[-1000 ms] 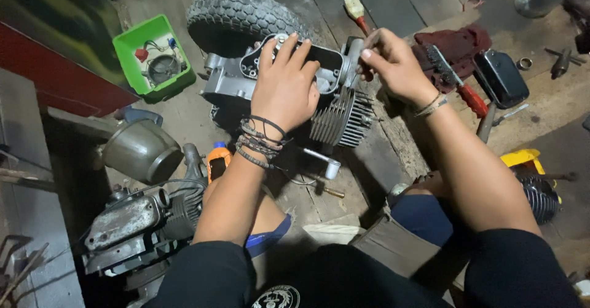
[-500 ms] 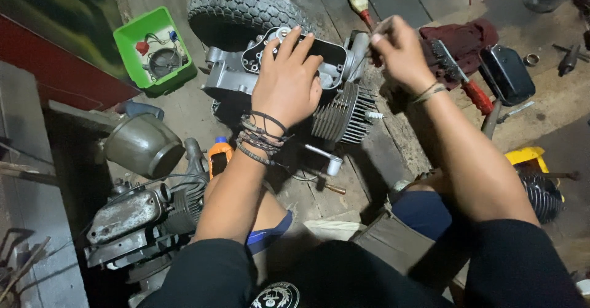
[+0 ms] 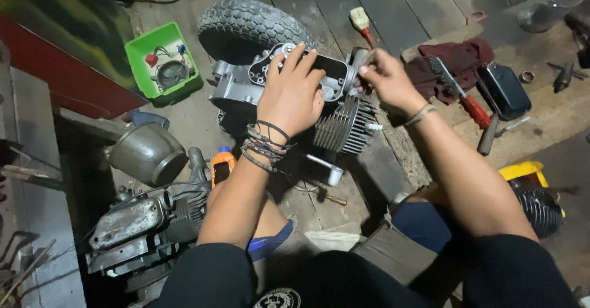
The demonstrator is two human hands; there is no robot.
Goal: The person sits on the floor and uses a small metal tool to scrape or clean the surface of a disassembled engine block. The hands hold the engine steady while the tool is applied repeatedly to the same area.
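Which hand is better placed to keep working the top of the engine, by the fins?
Right. The right hand is pinched at the engine top beside the fins; the left hand lies flat on the casing, likely steadying it.

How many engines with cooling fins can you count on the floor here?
3: one engine under both hands, a second engine at lower left, and a finned cylinder by the yellow tray at right. Others may be hidden.

A repair workshop: engine (image 3: 319, 108) parts, a tyre (image 3: 249, 28) and tools litter the plank floor (image 3: 399, 0).
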